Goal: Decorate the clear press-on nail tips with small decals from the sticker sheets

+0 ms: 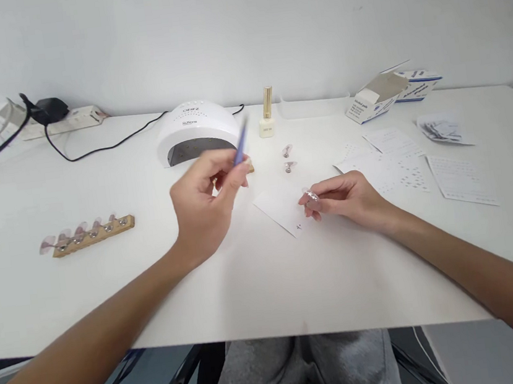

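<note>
My left hand (pixel 204 201) is closed around a slim blue tool (pixel 240 141), raised above the table in front of the nail lamp. The tool is blurred, so I cannot tell whether it is tweezers or a brush. Between the fingertips of my right hand (pixel 346 199) is a false nail (pixel 311 199) with pale, shiny marks. Just under that hand lies a small white sheet (pixel 282 210) with a dark mark near its corner. Two more false nails on little round stands (pixel 288 167) are behind it. A piece of wooden strip (pixel 250 166) peeks out beyond my left fingers.
At left, a wooden holder (pixel 96 236) carries several false nails. A white nail lamp (pixel 197 127), a gold-capped polish bottle (pixel 266 116) and an opened carton (pixel 373 100) line the back. Paper sheets (pixel 461 179) cover the right side. A power strip (pixel 74 119) trails black cable.
</note>
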The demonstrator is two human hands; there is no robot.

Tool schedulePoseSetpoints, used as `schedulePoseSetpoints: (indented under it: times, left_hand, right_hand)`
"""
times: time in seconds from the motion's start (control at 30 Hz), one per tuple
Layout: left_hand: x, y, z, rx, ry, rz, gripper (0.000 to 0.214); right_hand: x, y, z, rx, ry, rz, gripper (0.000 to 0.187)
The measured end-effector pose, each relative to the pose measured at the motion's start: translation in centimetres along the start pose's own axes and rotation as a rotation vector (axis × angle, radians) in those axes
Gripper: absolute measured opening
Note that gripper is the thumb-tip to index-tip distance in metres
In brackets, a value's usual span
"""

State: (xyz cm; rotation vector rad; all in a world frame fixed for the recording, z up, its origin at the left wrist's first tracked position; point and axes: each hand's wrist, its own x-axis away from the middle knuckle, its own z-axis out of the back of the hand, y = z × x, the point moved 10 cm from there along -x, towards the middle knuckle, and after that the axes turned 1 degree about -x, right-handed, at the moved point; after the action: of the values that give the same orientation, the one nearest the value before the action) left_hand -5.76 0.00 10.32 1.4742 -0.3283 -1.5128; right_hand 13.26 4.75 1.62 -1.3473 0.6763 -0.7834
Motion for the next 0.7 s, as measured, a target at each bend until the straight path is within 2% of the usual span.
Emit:
schedulePoseSetpoints:
  times: [0.07, 0.13, 0.27, 0.43, 0.7]
  left_hand:
    - [-0.2, -1.1, 0.1, 0.203, 0.019, 0.111, 0.008]
    - [-0.1, -1.9, -0.6, 0.352, -0.012, 0.204, 0.014]
    - [0.6, -2.4, -2.0, 0.454, -0.097, 0.311, 0.019]
    - [1.3, -1.9, -2.6, 0.464, -0.137, 0.312, 0.022]
    - [2.0, -1.0, -2.8, 0.481, -0.151, 0.232, 0.013]
  right_hand:
    - [0.0, 0.2, -0.3, -0.020, -0.028, -0.008, 0.007]
    - [0.0, 0.3, -0.6, -0.032, -0.045, -0.017, 0.007]
    - [0.1, 0.2, -1.2, -0.017, -0.064, -0.035, 0.006]
    - [0.2, 0.1, -1.4, -0.031, -0.063, -0.048, 0.004]
    - [0.2, 0.4, -1.5, -0.024, -0.097, -0.008, 0.004]
